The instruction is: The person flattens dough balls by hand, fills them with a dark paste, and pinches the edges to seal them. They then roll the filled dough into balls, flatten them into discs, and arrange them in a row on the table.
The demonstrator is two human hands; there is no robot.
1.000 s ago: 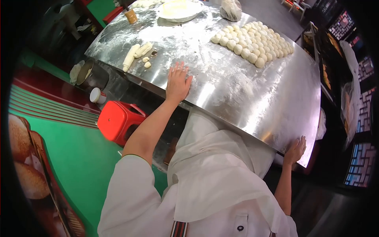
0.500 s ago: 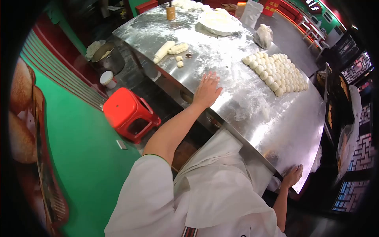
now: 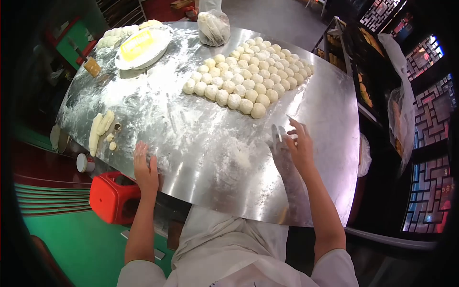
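"Pointing which way, the dough balls?"

"They sit packed in a block at upper centre of the floured steel table. The rows slant from lower left to upper right, the widest stretch runs across the frame, and one corner aims down at the right hand."

"And that hand?"

"Just below that corner, right of centre, fingers spread, nothing pinched. Whether the tips touch the steel, I cannot tell. The left hand lies flat on the table's near edge at lower left, fingers stretched out, empty."

"Which step is this?"

"By my reading, a lull at the bench: the balls are formed and neither hand is on dough. Taking up the nearest ball would call for a short forward reach with the right. The dough logs at far left, lying lengthwise up the frame, are nearer the left."

"Beyond that?"

"A white dish at upper left, a plastic bag at top centre, a red stool below the table's lower-left edge."
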